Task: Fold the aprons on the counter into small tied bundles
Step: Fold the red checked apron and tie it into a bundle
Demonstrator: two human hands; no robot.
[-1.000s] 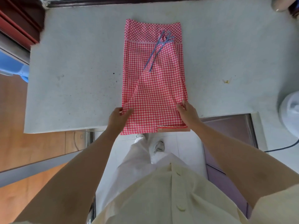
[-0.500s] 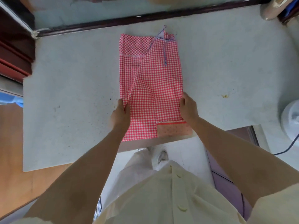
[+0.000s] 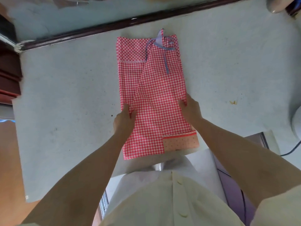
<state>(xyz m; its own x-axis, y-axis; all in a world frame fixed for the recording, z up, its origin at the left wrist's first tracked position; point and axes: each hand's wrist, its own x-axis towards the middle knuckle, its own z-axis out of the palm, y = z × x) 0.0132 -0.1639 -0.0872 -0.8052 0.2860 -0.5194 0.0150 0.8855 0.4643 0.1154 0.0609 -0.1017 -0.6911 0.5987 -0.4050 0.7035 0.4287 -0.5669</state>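
**Item:** one red-gingham apron (image 3: pixel 156 95), the only one in sight. It lies on the grey table (image 3: pixel 65 95) lengthwise from 12 to 6 o'clock, with its hem at the table's near edge.

**Done:** the long sides are already folded in. A slanting flap lies over the left part, so the cloth is now a narrow strip.

**Left to do, by my reckoning:**
- the crosswise folds or roll that make it small
- the knot, since the blue-striped ties (image 3: pixel 165 62) lie loose and untied at the 12 o'clock end

I judge it under halfway.

**Left hand** (image 3: pixel 124 121): at the strip's 8 o'clock edge, fingers curled in, pinching the border of the cloth.

**Right hand** (image 3: pixel 190 108): at the 4 o'clock edge, thumb laid on top of the gingham. The fingers seem tucked round the fold, gripping it.

**Arms:** both bare forearms reach in from 6 o'clock.

**Also noted:** a dotted pocket patch (image 3: pixel 179 142) at the strip's 5 o'clock corner.
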